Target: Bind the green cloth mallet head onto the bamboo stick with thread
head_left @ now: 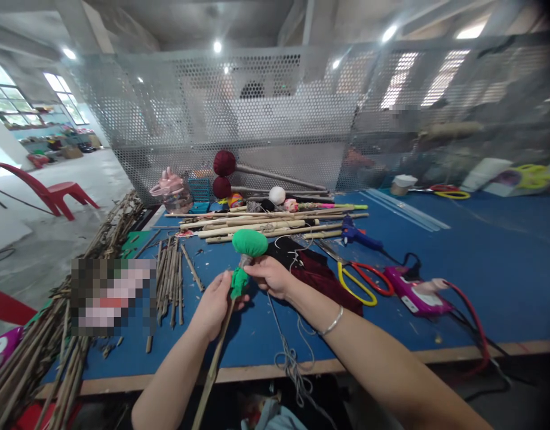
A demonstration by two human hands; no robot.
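A mallet has a rounded head in green cloth [249, 242] on a wooden stick [214, 361], which slants down toward me. Grey yarn [245, 261] is wound round the neck, and gathered green cloth [239, 283] hangs below it. My left hand [216, 304] is closed round the stick and the loose cloth. With fingers closed, my right hand [272, 276] pinches at the neck, just under the head; whether it also grips the yarn's end is hidden. A loose tangle of grey yarn [295, 367] trails over the table's front edge.
Long sticks [252, 229] lie behind the mallet, near dark red ball-headed mallets [224, 162]. To the right are scissors [358, 280], a blue glue gun [359, 235] and a purple power strip [415, 292]. Short sticks [169, 278] and bundled branches [46, 352] lie left. A perforated metal screen [257, 125] stands behind.
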